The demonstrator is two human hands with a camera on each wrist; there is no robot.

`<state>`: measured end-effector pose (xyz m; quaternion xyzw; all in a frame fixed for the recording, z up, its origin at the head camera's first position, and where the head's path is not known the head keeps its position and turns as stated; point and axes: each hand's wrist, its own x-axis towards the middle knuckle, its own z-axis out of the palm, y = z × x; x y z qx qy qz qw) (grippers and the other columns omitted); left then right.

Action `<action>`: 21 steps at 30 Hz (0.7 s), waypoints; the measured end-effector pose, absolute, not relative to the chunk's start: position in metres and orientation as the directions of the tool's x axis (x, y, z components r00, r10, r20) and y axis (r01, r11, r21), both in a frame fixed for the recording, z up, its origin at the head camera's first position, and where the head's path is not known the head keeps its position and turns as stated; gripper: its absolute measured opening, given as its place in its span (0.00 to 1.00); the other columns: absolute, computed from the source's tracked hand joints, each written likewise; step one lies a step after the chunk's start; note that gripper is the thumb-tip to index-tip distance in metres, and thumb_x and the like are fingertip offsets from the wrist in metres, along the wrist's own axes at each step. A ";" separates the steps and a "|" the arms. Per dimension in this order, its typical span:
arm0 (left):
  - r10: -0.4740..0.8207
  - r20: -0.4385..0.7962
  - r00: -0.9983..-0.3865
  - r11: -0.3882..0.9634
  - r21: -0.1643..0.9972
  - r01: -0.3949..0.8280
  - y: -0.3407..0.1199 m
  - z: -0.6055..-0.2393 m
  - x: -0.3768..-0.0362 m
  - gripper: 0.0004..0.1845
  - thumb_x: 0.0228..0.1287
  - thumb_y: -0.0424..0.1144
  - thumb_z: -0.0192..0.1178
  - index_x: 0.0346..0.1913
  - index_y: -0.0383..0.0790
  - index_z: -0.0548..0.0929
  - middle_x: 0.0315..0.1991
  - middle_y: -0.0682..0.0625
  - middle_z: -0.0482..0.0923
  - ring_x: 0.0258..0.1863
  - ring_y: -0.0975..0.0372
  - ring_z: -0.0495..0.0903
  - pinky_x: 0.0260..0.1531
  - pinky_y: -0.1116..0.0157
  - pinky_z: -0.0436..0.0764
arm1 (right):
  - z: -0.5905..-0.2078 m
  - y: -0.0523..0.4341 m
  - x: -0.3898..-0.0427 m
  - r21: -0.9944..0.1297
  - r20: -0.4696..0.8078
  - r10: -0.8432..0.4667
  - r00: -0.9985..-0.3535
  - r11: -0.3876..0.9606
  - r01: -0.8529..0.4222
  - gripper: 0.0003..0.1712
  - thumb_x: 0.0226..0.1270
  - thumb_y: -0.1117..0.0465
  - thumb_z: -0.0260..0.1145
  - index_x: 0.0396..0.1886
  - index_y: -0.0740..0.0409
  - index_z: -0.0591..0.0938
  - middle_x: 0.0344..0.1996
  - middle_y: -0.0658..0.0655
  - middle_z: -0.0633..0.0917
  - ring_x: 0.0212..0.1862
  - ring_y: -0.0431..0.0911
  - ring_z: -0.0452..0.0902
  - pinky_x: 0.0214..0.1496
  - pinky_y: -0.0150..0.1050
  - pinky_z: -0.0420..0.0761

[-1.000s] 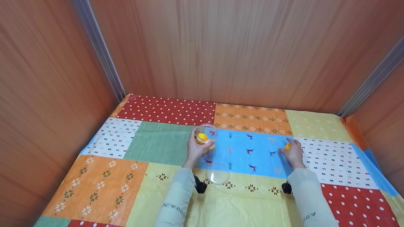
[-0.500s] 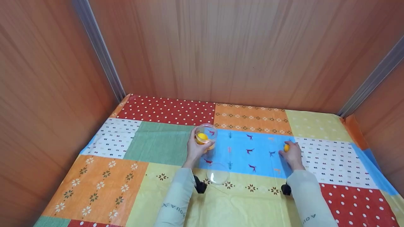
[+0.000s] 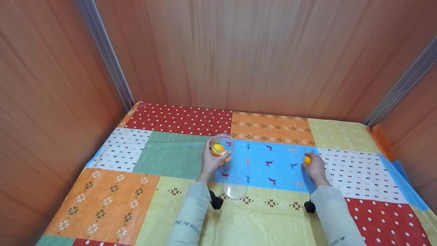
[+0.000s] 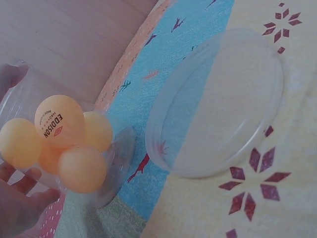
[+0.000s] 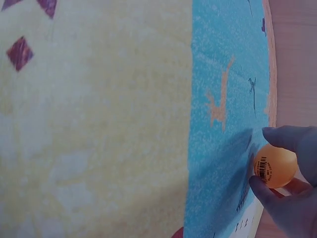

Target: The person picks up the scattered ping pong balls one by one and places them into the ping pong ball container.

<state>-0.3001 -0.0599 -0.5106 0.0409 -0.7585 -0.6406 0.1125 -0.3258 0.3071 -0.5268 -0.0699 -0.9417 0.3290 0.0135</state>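
My left hand (image 3: 210, 161) grips a clear plastic jar (image 3: 226, 139) near the middle of the cloth. Several orange table tennis balls (image 4: 59, 121) lie inside it, one printed "EDDISON". To the right, my right hand (image 3: 316, 168) pinches another orange table tennis ball (image 5: 275, 166) between thumb and fingers; small black print shows on that ball. A clear round lid (image 4: 223, 104) lies flat on the cloth, just on the near side of the jar, across the seam of the blue and pale yellow patches.
A patchwork-patterned cloth (image 3: 181, 218) covers the table. Wood-look panels (image 3: 239, 54) stand at the back and both sides, with grey metal posts (image 3: 111, 56) in the corners. Black wrist cameras (image 3: 215, 201) sit on both forearms.
My right hand has turned and shifted slightly left with the ball, which now shows more fully at the fingertips. The left hand, jar and lid have stayed in place.
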 end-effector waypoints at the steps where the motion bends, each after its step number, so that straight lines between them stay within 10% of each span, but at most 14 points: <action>1: -0.208 0.115 -0.971 0.173 0.982 0.079 -0.060 -0.510 -0.300 0.44 0.42 0.39 0.70 0.63 0.47 0.58 0.57 0.43 0.64 0.53 0.55 0.67 0.53 0.57 0.68 | -0.527 0.306 -0.326 -0.624 -0.020 0.140 -0.990 0.772 0.122 0.24 0.60 0.69 0.56 0.57 0.70 0.66 0.50 0.72 0.67 0.53 0.62 0.61 0.58 0.55 0.59; 21: -0.207 0.134 -0.969 0.164 0.981 0.101 -0.061 -0.511 -0.301 0.44 0.41 0.38 0.71 0.63 0.47 0.59 0.57 0.43 0.64 0.53 0.54 0.67 0.52 0.57 0.69 | -0.515 0.277 -0.320 -0.671 0.134 0.037 -0.990 0.738 -0.063 0.22 0.59 0.70 0.58 0.54 0.67 0.70 0.49 0.70 0.71 0.51 0.61 0.65 0.55 0.54 0.64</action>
